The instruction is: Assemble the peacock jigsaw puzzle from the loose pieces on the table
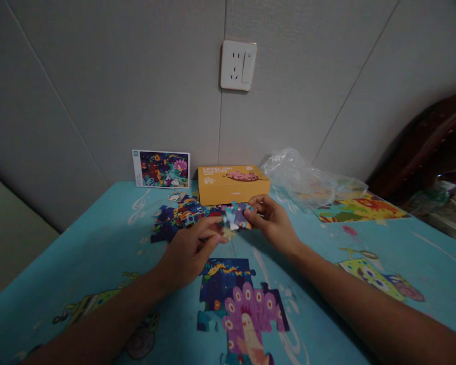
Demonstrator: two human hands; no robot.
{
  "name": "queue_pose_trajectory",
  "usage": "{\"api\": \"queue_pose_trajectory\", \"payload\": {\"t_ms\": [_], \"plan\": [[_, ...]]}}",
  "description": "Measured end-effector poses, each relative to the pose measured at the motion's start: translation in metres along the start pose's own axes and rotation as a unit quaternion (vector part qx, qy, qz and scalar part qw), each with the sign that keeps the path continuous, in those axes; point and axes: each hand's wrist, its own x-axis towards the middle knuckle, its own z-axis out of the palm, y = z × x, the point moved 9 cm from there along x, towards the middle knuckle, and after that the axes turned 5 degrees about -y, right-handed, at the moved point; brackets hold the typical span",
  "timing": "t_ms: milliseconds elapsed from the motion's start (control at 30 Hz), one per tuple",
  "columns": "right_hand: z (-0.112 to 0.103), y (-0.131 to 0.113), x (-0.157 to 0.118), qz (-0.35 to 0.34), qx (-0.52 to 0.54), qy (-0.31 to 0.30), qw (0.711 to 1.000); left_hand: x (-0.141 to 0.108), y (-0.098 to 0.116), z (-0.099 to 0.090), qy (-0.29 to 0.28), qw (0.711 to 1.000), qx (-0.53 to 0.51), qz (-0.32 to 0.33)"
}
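Note:
My right hand [271, 220] pinches a few light blue and purple puzzle pieces [235, 215], held above the table in front of the yellow box. My left hand [193, 246] is just left of them, thumb and fingers close together, their tips near the held pieces; whether anything is between them is not clear. Behind my left hand lies a pile of loose puzzle pieces [190, 210]. Nearer to me, below both hands, a partly joined puzzle section [247, 304] shows a purple, many-eyed fan shape and a dark blue area.
A yellow puzzle box [233, 187] stands by the wall, with a picture card [161, 169] upright to its left. Right of it lie a crumpled clear plastic bag [304, 177] and a yellow-orange picture sheet [365, 208]. The table [110, 228] has a light blue cartoon cover.

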Motion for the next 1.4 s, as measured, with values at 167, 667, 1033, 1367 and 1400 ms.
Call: {"api": "queue_pose_trajectory", "payload": {"t_ms": [167,667,1033,1367,1400], "plan": [[-0.07,0.005,0.009,0.041,-0.282,0.172,0.943,0.001,0.005,-0.003,0.013,0.999,0.03,0.02],[0.0,-0.009,0.003,-0.081,-0.508,-0.047,0.857,0.001,0.004,-0.005,0.024,0.997,0.066,0.031],[0.022,-0.01,-0.003,-0.08,-0.477,-0.125,0.866,0.002,0.002,-0.003,0.015,0.998,0.06,0.03],[0.003,-0.026,0.001,-0.131,-0.445,-0.045,0.885,0.001,0.007,-0.006,0.025,0.997,0.058,0.043],[-0.001,-0.027,0.002,-0.131,-0.434,-0.035,0.891,0.001,0.007,-0.007,0.024,0.997,0.06,0.042]]}}
